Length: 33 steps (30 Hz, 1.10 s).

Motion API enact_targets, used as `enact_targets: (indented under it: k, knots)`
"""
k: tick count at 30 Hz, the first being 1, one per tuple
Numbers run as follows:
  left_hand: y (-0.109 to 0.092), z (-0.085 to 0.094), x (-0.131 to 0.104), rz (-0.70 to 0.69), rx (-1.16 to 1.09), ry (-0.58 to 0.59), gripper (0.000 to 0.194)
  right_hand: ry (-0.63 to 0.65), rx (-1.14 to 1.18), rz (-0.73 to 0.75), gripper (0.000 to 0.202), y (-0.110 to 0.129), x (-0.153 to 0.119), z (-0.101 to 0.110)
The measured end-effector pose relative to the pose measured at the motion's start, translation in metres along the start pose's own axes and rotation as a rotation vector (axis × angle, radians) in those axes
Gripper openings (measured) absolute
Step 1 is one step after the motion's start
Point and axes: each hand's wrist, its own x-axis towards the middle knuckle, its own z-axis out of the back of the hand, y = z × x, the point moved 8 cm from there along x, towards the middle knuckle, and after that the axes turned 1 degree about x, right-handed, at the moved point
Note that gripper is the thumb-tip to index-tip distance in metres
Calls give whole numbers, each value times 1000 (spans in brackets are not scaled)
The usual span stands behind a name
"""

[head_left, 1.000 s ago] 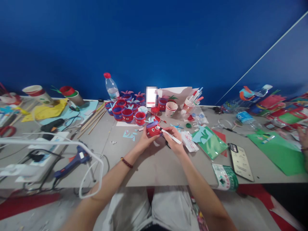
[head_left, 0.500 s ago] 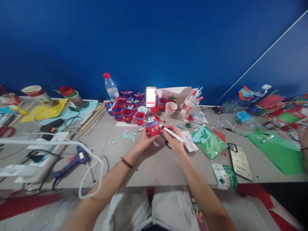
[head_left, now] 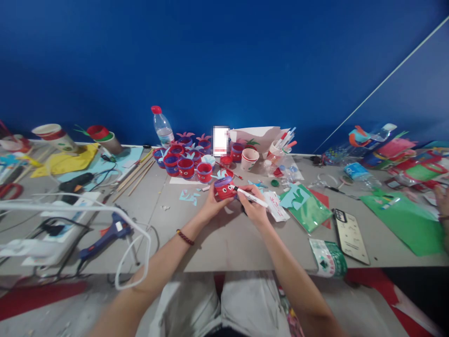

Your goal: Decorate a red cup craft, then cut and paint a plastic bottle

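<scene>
A small red cup (head_left: 223, 191) with a purple rim, two white eyes and pale blue paper leaves is held up over the table in my left hand (head_left: 212, 206). My right hand (head_left: 253, 206) grips a white marker (head_left: 253, 196), its dark tip at the cup's right side, close to an eye. Behind them several red and purple cups (head_left: 185, 168) stand in a cluster, some with paper leaves. Pale blue paper scraps (head_left: 189, 196) lie left of my left hand.
A blue glue gun (head_left: 107, 236), white cable and power strip (head_left: 66, 229) lie left. On the right are green paper (head_left: 407, 224), a phone (head_left: 351, 236) and another person's hand (head_left: 442, 201). A bottle (head_left: 162, 128) stands behind.
My right hand and the marker have shifted slightly left and down, bringing the tip nearer the cup's eye. My left hand still holds the cup in nearly the same place.
</scene>
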Motion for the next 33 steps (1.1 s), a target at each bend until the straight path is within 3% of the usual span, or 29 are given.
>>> enact_targets:
  k: [27,33]
  knots:
    - [0,1,2,-34,11,6,68,-7,22,-53,25,-3,1,3]
    - [0,-1,3,-25,13,29,76,-9,57,-80,26,-7,2,3]
